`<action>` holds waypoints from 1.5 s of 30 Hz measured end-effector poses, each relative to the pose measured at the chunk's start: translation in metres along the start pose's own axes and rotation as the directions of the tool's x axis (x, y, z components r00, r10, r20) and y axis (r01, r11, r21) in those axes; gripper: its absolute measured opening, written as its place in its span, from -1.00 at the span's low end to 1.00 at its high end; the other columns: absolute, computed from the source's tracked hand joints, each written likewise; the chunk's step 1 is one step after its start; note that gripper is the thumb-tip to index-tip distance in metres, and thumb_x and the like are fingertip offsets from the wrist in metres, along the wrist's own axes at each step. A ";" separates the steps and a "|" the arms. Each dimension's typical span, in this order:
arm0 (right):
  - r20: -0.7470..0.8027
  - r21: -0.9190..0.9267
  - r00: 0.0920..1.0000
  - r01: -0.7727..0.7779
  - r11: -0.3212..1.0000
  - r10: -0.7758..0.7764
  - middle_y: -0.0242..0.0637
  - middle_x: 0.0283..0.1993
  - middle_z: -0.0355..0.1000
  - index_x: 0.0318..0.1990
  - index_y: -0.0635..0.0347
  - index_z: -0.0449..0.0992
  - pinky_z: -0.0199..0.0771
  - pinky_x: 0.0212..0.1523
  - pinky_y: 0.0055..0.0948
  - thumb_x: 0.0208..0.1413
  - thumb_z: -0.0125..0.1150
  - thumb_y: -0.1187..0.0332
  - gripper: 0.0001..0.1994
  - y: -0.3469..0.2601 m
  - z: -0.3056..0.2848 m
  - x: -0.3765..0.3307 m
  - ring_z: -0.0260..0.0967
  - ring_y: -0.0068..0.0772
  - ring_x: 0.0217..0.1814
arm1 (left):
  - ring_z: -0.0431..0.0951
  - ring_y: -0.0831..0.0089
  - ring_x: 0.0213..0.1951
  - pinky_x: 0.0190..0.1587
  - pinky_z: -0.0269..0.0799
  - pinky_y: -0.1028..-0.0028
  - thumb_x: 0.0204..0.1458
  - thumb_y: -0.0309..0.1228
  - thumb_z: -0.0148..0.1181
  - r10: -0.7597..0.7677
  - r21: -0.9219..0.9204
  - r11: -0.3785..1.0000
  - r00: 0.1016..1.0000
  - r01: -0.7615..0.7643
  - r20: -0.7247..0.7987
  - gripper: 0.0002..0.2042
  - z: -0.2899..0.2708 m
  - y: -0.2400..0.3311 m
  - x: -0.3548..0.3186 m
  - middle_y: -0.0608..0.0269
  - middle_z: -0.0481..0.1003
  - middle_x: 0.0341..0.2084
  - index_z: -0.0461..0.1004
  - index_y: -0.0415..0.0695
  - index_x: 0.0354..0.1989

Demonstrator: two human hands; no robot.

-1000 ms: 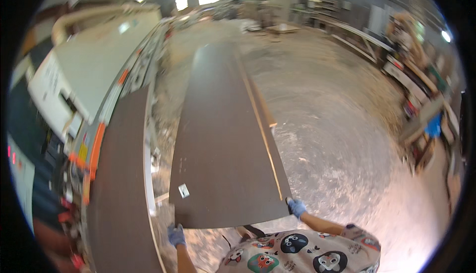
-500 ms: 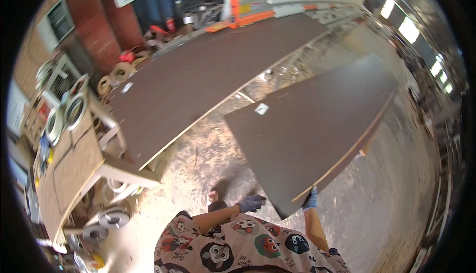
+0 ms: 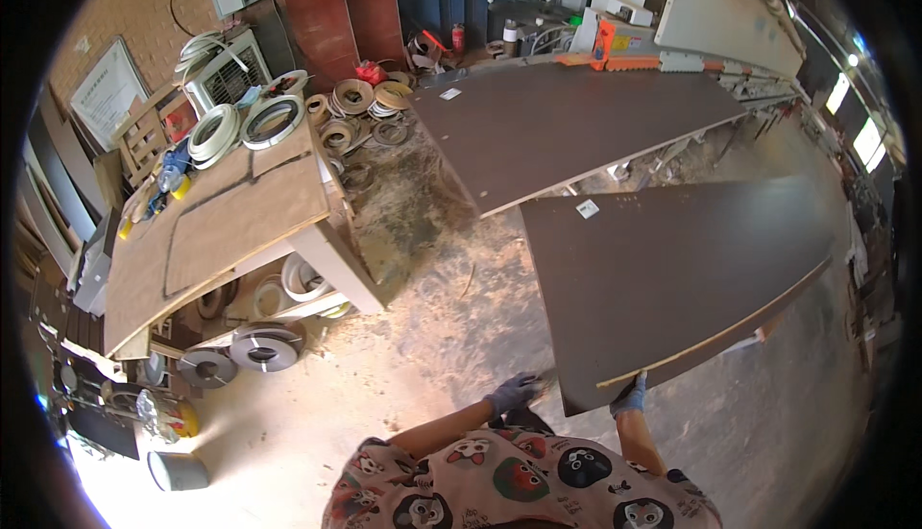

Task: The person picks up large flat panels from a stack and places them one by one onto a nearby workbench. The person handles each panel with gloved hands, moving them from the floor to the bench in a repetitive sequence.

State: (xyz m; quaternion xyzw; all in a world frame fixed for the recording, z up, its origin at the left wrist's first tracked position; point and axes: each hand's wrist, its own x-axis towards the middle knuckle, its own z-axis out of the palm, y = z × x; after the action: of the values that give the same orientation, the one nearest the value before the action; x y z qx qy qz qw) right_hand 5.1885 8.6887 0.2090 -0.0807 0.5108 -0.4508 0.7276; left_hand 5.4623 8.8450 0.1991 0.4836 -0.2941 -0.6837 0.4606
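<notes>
My right hand (image 3: 629,396), in a blue-grey glove, grips the near edge of a large dark brown board (image 3: 672,284). Its fingers reach over the pale edge strip near the corner. The board stretches away to the right, with a small white label at its far left corner. My left hand (image 3: 514,393), gloved too, hangs just left of the board's near corner with fingers loosely stretched out. It appears apart from the board and holds nothing. Farther off, a second dark brown board (image 3: 576,126) lies flat by a machine's orange guard (image 3: 629,61).
At left stands a wooden workbench (image 3: 240,207) with rolls of edge banding (image 3: 274,123) on it. More rolls (image 3: 264,348) sit beneath it. A grey bucket (image 3: 178,471) is on the floor at lower left. Sawdust litters the concrete floor (image 3: 451,337).
My view has swung left, so the workbench and both boards appear farther right. My right hand keeps its grip on the near board; my left hand stays beside its corner.
</notes>
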 end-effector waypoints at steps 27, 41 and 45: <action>-0.064 0.024 0.998 -0.003 1.000 0.004 -0.29 0.30 0.11 0.30 -0.04 0.08 -0.05 0.31 -0.09 -0.10 0.00 -0.36 -0.14 0.037 0.109 -0.147 0.01 -0.15 0.32 | 0.50 0.50 -0.23 -0.12 0.43 0.52 -0.01 -0.22 0.27 0.020 0.008 1.000 0.522 -0.025 -0.853 -0.56 -0.248 0.155 -0.402 0.26 0.52 -0.21 0.46 -0.28 -0.04; 0.111 0.122 0.938 -0.340 0.932 0.328 -0.27 0.05 0.38 0.04 -0.01 0.36 0.29 0.03 0.11 0.00 0.26 0.11 -0.55 0.274 0.190 -0.227 0.26 -0.23 0.12 | 0.29 -0.07 0.10 0.10 0.24 0.03 -0.01 0.07 0.08 0.502 0.246 0.507 -0.051 0.826 -0.864 -0.45 -0.367 0.199 -0.428 -0.04 0.34 0.06 0.33 0.04 0.11; 0.075 0.339 0.859 -0.499 0.797 0.506 -0.22 0.05 0.36 0.04 -0.02 0.35 0.21 0.10 0.12 -0.02 0.27 0.14 -0.54 0.221 0.186 -0.215 0.22 -0.14 0.14 | 0.28 0.15 0.13 0.12 0.22 0.19 0.03 0.16 -0.02 0.622 0.321 0.217 0.123 0.922 -0.774 -0.35 -0.392 0.238 -0.336 0.06 0.24 0.15 0.25 -0.02 0.20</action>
State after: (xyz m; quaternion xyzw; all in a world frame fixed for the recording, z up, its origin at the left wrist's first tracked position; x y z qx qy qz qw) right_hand 5.4519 8.9122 0.3121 0.1916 0.4333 -0.3253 0.8183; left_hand 5.9467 9.0731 0.3913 0.9804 -0.1665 0.1047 -0.0134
